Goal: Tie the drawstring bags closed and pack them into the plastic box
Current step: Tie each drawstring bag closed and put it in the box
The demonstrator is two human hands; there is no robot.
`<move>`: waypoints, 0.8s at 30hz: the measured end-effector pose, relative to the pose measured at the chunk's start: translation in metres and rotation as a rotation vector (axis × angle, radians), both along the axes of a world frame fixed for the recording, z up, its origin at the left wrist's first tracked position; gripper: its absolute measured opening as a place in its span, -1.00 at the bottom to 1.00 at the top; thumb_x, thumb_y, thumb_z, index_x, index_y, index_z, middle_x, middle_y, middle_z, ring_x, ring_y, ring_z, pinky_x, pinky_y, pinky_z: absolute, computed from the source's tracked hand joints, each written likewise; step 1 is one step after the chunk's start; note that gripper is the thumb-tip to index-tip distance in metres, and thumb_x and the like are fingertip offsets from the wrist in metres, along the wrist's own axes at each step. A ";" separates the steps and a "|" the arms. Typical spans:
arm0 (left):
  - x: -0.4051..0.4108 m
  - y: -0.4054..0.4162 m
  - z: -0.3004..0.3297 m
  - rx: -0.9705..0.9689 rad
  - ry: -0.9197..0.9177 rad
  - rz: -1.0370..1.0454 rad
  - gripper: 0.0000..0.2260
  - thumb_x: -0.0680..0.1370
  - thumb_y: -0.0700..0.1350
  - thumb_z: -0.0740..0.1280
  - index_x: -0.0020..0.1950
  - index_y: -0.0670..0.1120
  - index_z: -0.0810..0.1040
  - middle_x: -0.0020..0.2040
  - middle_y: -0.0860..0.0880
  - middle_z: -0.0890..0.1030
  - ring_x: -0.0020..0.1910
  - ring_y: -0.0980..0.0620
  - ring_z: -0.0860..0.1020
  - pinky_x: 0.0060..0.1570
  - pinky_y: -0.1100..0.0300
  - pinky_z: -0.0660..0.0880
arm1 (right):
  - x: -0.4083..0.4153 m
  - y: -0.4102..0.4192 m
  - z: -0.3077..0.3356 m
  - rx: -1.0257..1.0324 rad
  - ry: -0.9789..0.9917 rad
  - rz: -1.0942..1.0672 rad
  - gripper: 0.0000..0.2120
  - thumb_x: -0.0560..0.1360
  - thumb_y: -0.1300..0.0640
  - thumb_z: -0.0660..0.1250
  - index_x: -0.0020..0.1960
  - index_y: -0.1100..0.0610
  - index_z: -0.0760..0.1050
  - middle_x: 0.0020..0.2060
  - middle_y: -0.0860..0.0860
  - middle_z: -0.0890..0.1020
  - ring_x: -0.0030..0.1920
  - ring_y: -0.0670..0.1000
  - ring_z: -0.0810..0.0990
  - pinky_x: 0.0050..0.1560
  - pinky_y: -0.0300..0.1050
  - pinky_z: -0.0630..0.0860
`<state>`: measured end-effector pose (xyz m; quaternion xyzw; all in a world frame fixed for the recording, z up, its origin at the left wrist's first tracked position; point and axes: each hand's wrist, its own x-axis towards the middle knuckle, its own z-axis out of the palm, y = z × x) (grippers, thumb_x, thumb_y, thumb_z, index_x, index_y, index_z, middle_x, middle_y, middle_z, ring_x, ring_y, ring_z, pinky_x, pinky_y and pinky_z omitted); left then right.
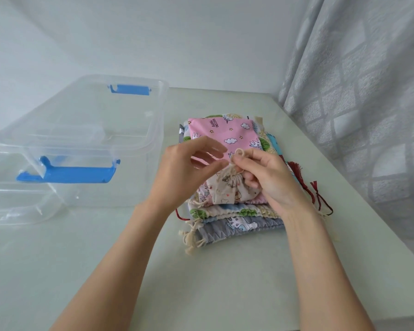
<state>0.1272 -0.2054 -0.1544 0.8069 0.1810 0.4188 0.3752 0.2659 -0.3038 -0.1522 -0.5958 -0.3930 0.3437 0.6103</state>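
Note:
A small beige drawstring bag with a cartoon print is held above a stack of printed drawstring bags; a pink bag tops the stack. My right hand grips the small bag's gathered neck and pinches a loop of its cream drawstring. My left hand is beside it, thumb and fingers touching the cord at the neck. The clear plastic box with blue latches stands open to the left of the stack.
The clear lid lies at the left, in front of the box. Dark red cords trail from the stack's right side. A grey patterned curtain hangs along the table's right edge. A wall runs behind.

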 end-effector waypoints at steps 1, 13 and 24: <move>0.001 -0.001 -0.002 0.037 0.029 -0.022 -0.86 0.40 -0.12 0.50 -0.08 -0.01 0.62 -0.22 0.09 0.64 -0.24 0.15 0.61 -0.20 0.29 0.55 | -0.001 0.000 0.000 0.002 -0.002 0.010 -0.95 0.48 0.22 0.34 -0.14 0.17 0.56 -0.42 -0.07 0.53 -0.47 -0.16 0.31 -0.52 -0.35 0.20; 0.007 -0.002 -0.006 -0.100 -0.032 -0.080 -0.91 0.49 -0.20 0.39 -0.15 -0.04 0.52 -0.23 0.06 0.58 -0.24 0.19 0.53 -0.25 0.25 0.53 | -0.004 0.001 0.002 -0.023 0.004 0.042 -0.79 0.52 0.27 0.28 -0.25 0.13 0.59 -0.41 -0.02 0.53 -0.47 -0.15 0.32 -0.54 -0.36 0.21; 0.007 -0.003 -0.006 -0.399 0.003 -0.162 -0.84 0.37 -0.21 0.50 -0.09 -0.13 0.61 -0.21 -0.04 0.70 -0.27 0.08 0.64 -0.22 0.25 0.57 | 0.003 -0.001 0.000 0.067 0.166 0.138 -0.85 0.39 0.13 0.34 -0.15 0.19 0.64 -0.40 -0.03 0.55 -0.43 -0.16 0.37 -0.48 -0.37 0.32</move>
